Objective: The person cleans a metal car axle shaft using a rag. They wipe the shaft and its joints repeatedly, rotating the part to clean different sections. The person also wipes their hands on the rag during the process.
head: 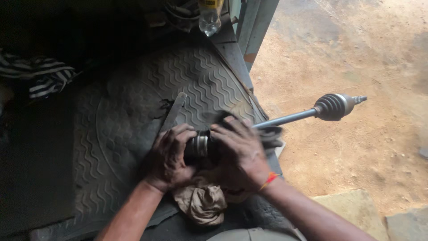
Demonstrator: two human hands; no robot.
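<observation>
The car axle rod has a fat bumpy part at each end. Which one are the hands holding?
The near one, lying on the rubber mat, gripped by the left hand and right hand. The far ribbed one sticks out untouched over the dirt.

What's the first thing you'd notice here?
Two greasy hands, left hand and right hand, grip the joint end of a long drive shaft in the middle. Its ribbed rubber boot sticks out right, over sandy ground. A crumpled rag lies beneath the hands on a wavy rubber mat.

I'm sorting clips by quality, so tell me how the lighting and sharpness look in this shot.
Head view: bright sun washes out the dirt ground, while the rubber mat at left sits in deep shadow. The right hand is motion-blurred; the left hand and axle shaft look sharper.
</observation>
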